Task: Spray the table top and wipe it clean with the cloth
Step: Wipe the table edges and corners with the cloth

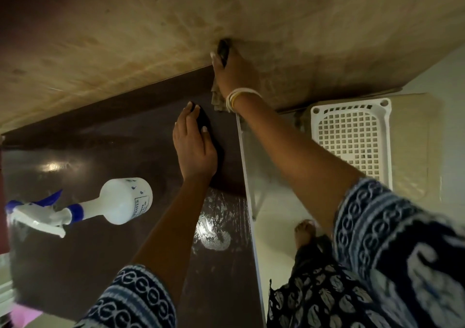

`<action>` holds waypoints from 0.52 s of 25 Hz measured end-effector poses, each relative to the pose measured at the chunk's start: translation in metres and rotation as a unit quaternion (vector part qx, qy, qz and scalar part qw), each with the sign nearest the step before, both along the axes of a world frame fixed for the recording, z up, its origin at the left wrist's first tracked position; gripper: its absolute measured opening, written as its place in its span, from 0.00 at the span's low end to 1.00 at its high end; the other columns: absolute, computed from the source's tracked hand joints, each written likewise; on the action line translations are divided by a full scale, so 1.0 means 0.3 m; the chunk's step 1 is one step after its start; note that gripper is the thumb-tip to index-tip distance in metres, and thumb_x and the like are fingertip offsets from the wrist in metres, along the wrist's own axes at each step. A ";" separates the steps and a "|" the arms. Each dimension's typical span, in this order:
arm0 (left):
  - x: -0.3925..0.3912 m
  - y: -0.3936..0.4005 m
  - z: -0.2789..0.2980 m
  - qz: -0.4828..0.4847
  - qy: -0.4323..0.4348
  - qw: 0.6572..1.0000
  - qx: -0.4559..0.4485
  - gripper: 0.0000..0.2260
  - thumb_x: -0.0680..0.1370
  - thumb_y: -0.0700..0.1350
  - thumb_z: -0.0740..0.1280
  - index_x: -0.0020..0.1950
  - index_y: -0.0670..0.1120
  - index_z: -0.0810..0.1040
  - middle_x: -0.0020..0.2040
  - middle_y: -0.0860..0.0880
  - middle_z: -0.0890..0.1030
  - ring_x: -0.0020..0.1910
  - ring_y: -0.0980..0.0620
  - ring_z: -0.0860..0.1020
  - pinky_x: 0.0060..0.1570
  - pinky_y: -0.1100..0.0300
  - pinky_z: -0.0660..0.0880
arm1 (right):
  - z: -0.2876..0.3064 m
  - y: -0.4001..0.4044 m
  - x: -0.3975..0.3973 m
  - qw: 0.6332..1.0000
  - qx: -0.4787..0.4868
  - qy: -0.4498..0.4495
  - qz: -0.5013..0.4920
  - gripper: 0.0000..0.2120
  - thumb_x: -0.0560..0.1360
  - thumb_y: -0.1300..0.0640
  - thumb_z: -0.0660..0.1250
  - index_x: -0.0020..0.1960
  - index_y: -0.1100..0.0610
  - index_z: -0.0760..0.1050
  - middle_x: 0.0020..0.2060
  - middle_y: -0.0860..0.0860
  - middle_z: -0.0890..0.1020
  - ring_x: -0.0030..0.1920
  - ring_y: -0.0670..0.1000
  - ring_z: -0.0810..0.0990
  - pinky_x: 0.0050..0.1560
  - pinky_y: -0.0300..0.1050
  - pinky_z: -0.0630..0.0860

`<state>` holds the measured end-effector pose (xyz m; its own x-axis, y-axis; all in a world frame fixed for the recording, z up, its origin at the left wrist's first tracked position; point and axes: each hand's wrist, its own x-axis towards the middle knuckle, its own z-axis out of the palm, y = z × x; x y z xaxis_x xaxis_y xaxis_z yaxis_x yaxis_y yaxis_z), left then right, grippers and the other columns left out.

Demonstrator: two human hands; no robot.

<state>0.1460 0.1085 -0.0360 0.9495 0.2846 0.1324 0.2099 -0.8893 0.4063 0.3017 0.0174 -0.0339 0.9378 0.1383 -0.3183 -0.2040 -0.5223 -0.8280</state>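
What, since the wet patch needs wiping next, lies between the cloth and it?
The left hand lies flat on the table, between the cloth under the right hand and the wet patch. The bottle lies well aside.

cloth [217, 98] mostly hidden under right hand [232, 72]; spray bottle [83, 205] label unreadable.

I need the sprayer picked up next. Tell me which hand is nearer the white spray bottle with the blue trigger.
Left. The left hand rests flat on the dark brown table top, just right of the bottle. The right hand is farther, holding the cloth against the wall.
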 end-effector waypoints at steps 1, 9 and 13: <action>0.001 -0.001 0.001 0.002 0.000 1.000 0.001 0.17 0.80 0.39 0.58 0.69 0.40 0.70 0.71 0.42 0.70 0.71 0.45 0.68 0.68 0.41 0.65 | 0.007 0.003 0.037 0.998 -0.037 -0.029 0.042 0.21 0.82 0.41 0.54 0.64 0.56 0.72 0.45 0.51 0.81 0.45 0.52 0.81 0.42 0.43 0.72; 0.002 -0.002 0.006 -0.004 -0.008 1.000 0.003 0.18 0.80 0.39 0.58 0.69 0.39 0.71 0.71 0.42 0.71 0.70 0.43 0.69 0.68 0.41 0.65 | 0.039 -0.010 -0.097 0.994 0.073 0.042 -0.073 0.21 0.82 0.44 0.58 0.69 0.56 0.70 0.49 0.48 0.81 0.54 0.52 0.80 0.45 0.34 0.67; -0.003 -0.004 0.009 -0.006 -0.002 1.000 0.006 0.18 0.80 0.40 0.58 0.69 0.39 0.71 0.71 0.42 0.71 0.70 0.43 0.69 0.68 0.40 0.64 | 0.058 -0.088 -0.513 0.983 0.101 0.098 -0.117 0.20 0.81 0.44 0.60 0.65 0.56 0.72 0.46 0.47 0.79 0.51 0.52 0.81 0.46 0.39 0.70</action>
<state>0.1451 0.1072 -0.0332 0.9525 0.2710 0.1388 0.1975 -0.8969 0.3956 0.1477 -0.0089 -0.0165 0.8745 0.0042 -0.4849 -0.4659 -0.2706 -0.8425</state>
